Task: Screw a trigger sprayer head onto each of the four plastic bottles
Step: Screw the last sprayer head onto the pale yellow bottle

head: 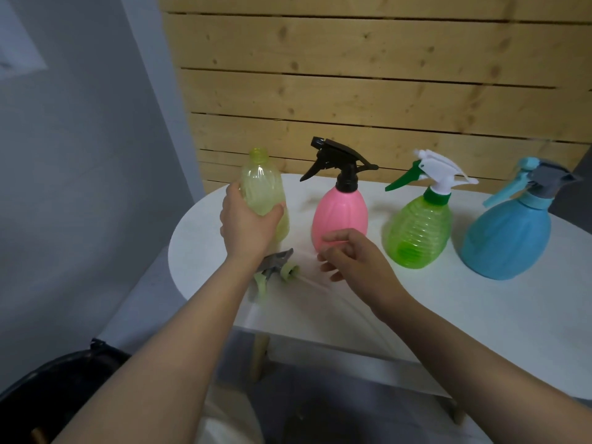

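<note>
My left hand (248, 224) grips a pale yellow-green bottle (261, 184) that stands upright at the table's left with its neck bare. A grey and pale-green sprayer head (277, 267) lies on the table just below that hand, partly hidden by my wrist. My right hand (349, 256) hovers with fingers apart and holding nothing, in front of the pink bottle (341, 213), which carries a black sprayer head. Further right stand a green bottle (418, 232) with a white and green sprayer and a blue bottle (506, 238) with a blue and grey sprayer.
The bottles stand in a row on a white rounded table (416, 302) with wooden legs. A wooden slat wall (368, 75) rises right behind it, and a grey wall is at the left. A dark object (57, 379) sits on the floor at lower left.
</note>
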